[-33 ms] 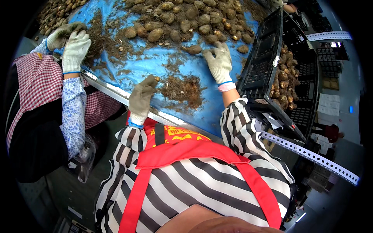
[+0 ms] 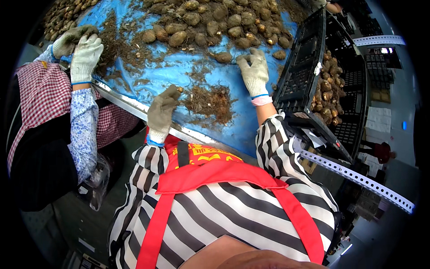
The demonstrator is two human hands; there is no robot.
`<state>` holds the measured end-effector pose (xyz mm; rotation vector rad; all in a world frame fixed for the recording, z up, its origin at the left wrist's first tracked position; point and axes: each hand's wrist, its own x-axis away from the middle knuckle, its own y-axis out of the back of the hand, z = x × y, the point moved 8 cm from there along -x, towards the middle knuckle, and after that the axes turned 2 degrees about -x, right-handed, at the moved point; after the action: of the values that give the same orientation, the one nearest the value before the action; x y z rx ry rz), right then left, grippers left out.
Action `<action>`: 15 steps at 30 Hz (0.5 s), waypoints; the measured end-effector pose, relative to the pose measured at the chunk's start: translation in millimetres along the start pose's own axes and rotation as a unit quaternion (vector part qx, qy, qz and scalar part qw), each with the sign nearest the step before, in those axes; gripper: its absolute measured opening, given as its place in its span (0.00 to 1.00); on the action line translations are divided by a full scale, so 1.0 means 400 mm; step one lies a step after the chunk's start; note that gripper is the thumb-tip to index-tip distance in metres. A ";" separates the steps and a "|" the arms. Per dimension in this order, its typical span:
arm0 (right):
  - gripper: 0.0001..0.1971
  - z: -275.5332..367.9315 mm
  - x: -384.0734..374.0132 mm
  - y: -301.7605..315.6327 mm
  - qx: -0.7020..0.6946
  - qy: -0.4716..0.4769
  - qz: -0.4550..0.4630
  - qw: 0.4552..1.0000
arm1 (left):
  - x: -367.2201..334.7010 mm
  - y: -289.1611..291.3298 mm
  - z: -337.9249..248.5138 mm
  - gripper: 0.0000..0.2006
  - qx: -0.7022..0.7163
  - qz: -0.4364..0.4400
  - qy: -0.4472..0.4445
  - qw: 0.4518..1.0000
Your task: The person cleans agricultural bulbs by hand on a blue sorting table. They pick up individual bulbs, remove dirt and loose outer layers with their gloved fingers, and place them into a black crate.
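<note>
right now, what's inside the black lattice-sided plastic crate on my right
Inside the black lattice-sided plastic crate lie many brown, rounded tubers. Its floor and any lower tubers cannot be seen; the visible ones cover them.

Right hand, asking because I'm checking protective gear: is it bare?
No, the right hand wears a pale glove with a blue-edged cuff.

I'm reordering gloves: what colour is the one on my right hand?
Your right glove is off-white with a blue edge; the head view shows it best.
</note>
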<state>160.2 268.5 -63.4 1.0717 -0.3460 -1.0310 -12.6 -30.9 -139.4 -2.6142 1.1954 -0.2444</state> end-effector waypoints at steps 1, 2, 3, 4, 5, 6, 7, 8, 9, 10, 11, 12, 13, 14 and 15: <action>0.16 -0.016 0.016 0.011 -0.042 -0.019 -0.020 0.999 | 0.004 -0.002 -0.009 0.24 -0.055 0.010 -0.024 0.998; 0.18 0.012 0.023 0.029 -0.120 -0.042 0.011 0.992 | 0.007 -0.002 -0.025 0.25 -0.116 0.025 -0.046 0.992; 0.20 0.043 0.018 0.034 -0.093 -0.029 0.020 0.995 | 0.003 -0.011 -0.046 0.25 -0.173 0.043 -0.073 0.981; 0.21 0.078 0.015 0.023 -0.065 -0.016 0.030 0.997 | 0.001 -0.016 -0.048 0.27 -0.174 0.049 -0.047 0.983; 0.23 0.110 0.009 0.012 -0.039 -0.002 0.040 0.998 | -0.001 -0.017 -0.050 0.27 -0.173 0.056 -0.057 0.982; 0.27 0.133 -0.005 -0.025 0.020 0.006 0.113 0.993 | -0.001 -0.015 -0.050 0.27 -0.173 0.059 -0.069 0.981; 0.28 0.125 -0.005 -0.059 0.033 0.038 0.118 0.992 | 0.000 -0.014 -0.054 0.27 -0.173 0.063 -0.080 0.980; 0.28 0.137 0.010 -0.072 0.076 0.073 0.104 0.989 | -0.003 -0.013 -0.058 0.27 -0.153 0.057 -0.062 0.985; 0.28 0.148 0.023 -0.078 0.118 0.107 0.089 0.983 | -0.004 -0.017 -0.062 0.27 -0.132 0.050 -0.044 0.989; 0.28 0.132 0.028 -0.081 0.070 0.079 0.107 0.989 | -0.006 -0.022 -0.067 0.28 -0.112 0.045 -0.026 0.992; 0.28 0.125 0.035 -0.073 0.021 0.054 0.127 0.990 | -0.003 -0.024 -0.074 0.28 -0.100 0.040 -0.031 0.994; 0.28 0.121 0.043 -0.067 -0.027 0.028 0.147 0.988 | -0.002 -0.026 -0.080 0.29 -0.088 0.037 -0.036 0.995; 0.28 0.109 0.049 -0.059 -0.094 -0.020 0.140 0.985 | -0.002 -0.029 -0.082 0.30 -0.076 0.034 -0.041 0.996; 0.28 0.098 0.056 -0.049 -0.160 -0.068 0.132 0.976 | -0.010 -0.041 -0.063 0.30 -0.036 0.056 -0.008 0.998; 0.27 0.100 0.067 -0.031 -0.225 -0.117 0.123 0.959 | -0.025 -0.053 -0.042 0.31 0.004 0.078 0.026 0.997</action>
<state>140.5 222.9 -61.0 0.4841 -0.3988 -0.9532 -8.2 -12.5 -117.4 -2.5064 1.4050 -0.2867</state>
